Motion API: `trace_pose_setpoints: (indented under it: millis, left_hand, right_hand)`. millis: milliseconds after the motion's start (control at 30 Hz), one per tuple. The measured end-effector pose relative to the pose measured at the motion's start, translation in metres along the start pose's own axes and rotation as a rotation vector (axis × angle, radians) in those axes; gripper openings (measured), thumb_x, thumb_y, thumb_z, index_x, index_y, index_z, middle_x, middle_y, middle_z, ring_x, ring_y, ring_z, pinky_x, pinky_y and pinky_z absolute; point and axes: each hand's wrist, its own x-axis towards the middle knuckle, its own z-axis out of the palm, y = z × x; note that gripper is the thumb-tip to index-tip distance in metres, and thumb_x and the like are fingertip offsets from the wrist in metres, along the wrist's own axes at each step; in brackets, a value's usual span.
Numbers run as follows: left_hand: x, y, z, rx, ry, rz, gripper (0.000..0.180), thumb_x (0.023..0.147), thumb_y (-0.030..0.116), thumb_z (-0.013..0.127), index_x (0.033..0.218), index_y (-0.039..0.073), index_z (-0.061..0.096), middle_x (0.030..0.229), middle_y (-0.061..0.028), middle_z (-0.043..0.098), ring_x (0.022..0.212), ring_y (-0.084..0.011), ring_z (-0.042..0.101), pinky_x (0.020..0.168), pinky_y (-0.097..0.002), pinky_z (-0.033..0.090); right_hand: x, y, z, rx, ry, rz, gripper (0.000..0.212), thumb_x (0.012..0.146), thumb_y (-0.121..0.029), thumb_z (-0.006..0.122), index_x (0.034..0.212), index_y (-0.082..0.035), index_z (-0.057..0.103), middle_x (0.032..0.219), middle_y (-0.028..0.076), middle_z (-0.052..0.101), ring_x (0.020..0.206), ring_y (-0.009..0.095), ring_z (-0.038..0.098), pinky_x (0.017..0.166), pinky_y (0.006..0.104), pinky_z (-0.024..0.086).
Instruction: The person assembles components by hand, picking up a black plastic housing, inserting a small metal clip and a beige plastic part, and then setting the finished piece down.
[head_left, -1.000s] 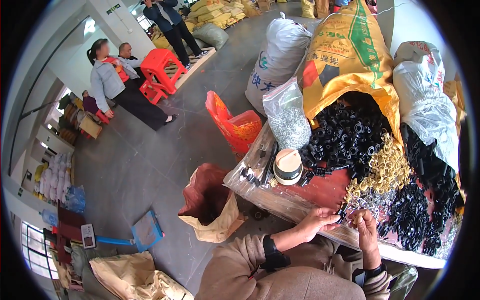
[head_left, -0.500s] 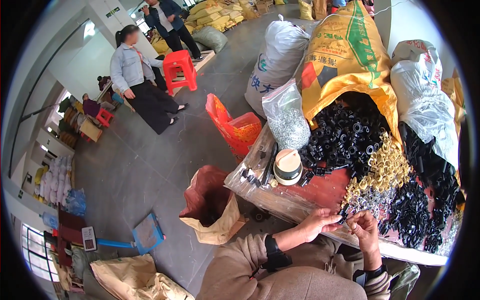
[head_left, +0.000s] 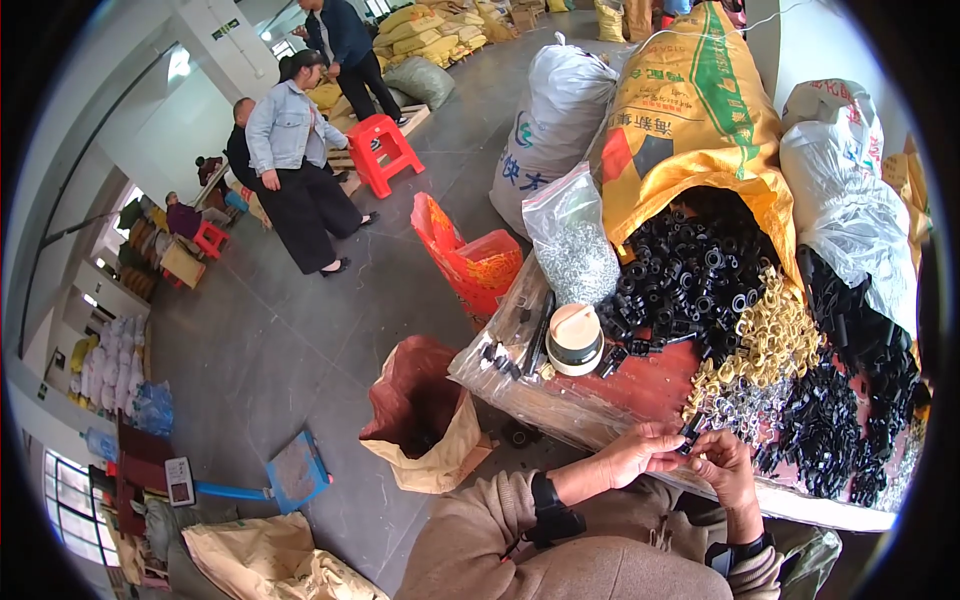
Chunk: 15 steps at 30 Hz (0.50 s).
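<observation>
My left hand [head_left: 636, 456] pinches a small black plastic part [head_left: 691, 431] at the table's near edge. Close against it is my right hand [head_left: 726, 468], its thumb and fingertips pressed together by the part's lower end; what they hold is too small to make out. Just beyond my hands lie loose piles: silver metal pieces [head_left: 742, 408], brass-coloured metal fittings [head_left: 768, 335] and black clip-like pieces [head_left: 822, 425]. Farther back, black ring-shaped plastic parts [head_left: 690, 265] spill from a yellow woven sack [head_left: 690, 110].
On the reddish tabletop [head_left: 655, 385] stand a lidded jar [head_left: 575, 340] and a clear bag of silver bits [head_left: 575, 245]. An open paper-lined sack [head_left: 425, 465] and a red bag [head_left: 480, 265] are left of the table. A person [head_left: 290, 140] holds a red stool [head_left: 383, 155] farther off.
My hands have drawn closer together around the black part, which now stands more upright. In the background, the person with the red stool has shifted right and another person shows behind.
</observation>
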Motion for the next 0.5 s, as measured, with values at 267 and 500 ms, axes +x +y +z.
trace_pose_setpoints:
  millis: [267,500]
  left_hand:
    - [-0.001,0.0,0.004,0.008,-0.034,-0.033,0.018,0.08,0.017,0.056,0.095,0.008,0.055,0.088,-0.0004,0.057,0.079,-0.0106,0.056,0.074,-0.0269,0.048]
    - [-0.003,0.011,0.005,0.04,-0.062,-0.052,0.019,0.08,0.017,0.056,0.096,0.007,0.055,0.091,-0.0009,0.057,0.082,-0.0117,0.056,0.075,-0.0278,0.047]
  right_hand:
    - [0.001,0.0,0.007,0.072,-0.021,-0.045,0.037,0.065,-0.009,0.071,0.092,-0.003,0.046,0.077,0.0,0.05,0.065,0.006,0.048,0.06,0.0181,0.042]
    - [0.006,-0.002,-0.004,-0.017,-0.121,-0.004,0.036,0.07,-0.005,0.067,0.096,-0.002,0.042,0.081,0.002,0.05,0.064,0.004,0.049,0.052,0.0155,0.039]
